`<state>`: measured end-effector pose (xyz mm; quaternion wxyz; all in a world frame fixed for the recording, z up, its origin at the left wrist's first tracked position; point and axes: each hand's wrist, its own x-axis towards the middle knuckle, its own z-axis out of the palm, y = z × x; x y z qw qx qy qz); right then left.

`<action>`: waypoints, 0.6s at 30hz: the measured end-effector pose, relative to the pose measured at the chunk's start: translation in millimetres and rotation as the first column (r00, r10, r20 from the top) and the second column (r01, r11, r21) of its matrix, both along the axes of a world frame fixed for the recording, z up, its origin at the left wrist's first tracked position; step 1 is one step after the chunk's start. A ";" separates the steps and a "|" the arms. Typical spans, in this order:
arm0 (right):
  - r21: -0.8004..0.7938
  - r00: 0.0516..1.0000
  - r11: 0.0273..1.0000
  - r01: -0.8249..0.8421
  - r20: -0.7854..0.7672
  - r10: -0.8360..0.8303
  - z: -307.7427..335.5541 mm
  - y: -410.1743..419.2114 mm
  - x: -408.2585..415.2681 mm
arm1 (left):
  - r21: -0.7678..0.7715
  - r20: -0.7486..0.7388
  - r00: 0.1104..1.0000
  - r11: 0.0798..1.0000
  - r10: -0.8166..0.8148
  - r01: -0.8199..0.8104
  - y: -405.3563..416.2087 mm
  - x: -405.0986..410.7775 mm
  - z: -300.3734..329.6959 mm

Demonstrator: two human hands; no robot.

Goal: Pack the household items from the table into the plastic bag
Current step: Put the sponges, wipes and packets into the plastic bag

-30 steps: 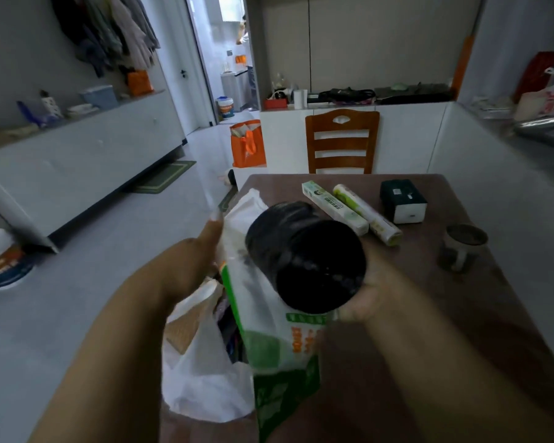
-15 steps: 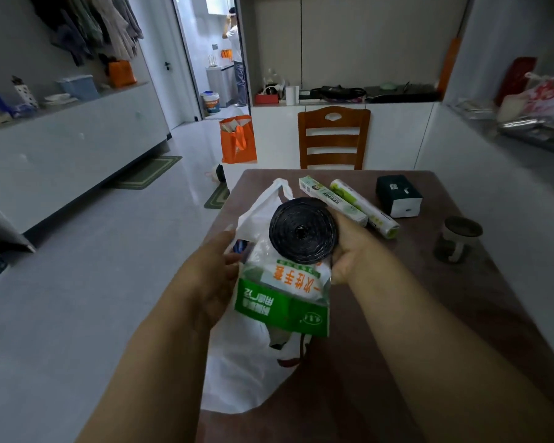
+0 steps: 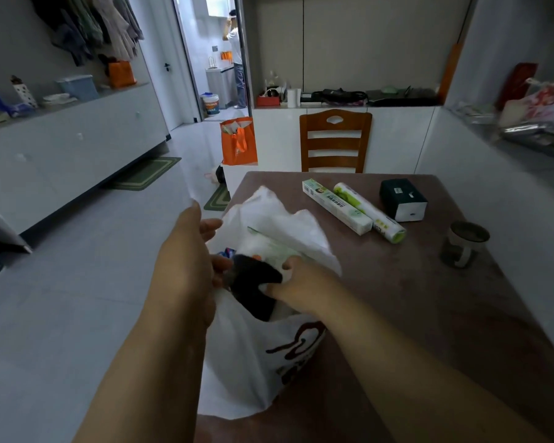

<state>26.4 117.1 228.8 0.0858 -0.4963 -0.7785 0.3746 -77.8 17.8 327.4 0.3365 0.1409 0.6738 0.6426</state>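
Lowering a black roll [image 3: 253,282] into the white plastic bag [image 3: 256,362].
Right hand [image 3: 296,290] is gripping the roll inside the bag's mouth; left hand [image 3: 186,266] is pinching the rim at the surface [image 3: 429,314] edge.

The plastic bag [image 3: 256,372] is the landmark here. Inside its mouth, the black roll [image 3: 253,284] shows only its upper part; the rest is sunk below the bag's rim and behind the right hand [image 3: 301,289]. Beside the roll, the green-and-white packet [image 3: 274,249] is mostly covered by the bag's raised far flap, and its print is too blurred to read. A blue-and-red scrap at the bag's left inner edge is too small to identify. The left hand [image 3: 186,266] hides that side of the rim, so its grip cannot be told. The bag's bottom edge hangs off the table [image 3: 429,314], whose near end is cut off below.
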 end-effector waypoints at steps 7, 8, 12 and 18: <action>0.594 0.990 0.795 0.122 -0.015 -0.141 40.6 39.4 4.8 | -0.002 0.016 1.000 1.000 -0.012 0.012 7.1 -8.7 -7.6; 0.555 0.998 0.831 -0.036 0.064 0.001 37.9 42.5 0.6 | 0.000 0.012 1.000 1.000 -0.013 0.013 9.0 -9.0 -8.0; 0.608 0.887 0.648 -0.459 0.272 0.373 16.6 46.6 -24.3 | -0.007 -0.002 1.000 1.000 -0.021 0.021 16.4 -13.3 -2.4; 0.633 0.892 0.633 -0.446 0.374 0.254 18.7 69.3 -43.5 | 0.010 -0.014 1.000 1.000 -0.016 0.016 32.0 -25.1 -0.3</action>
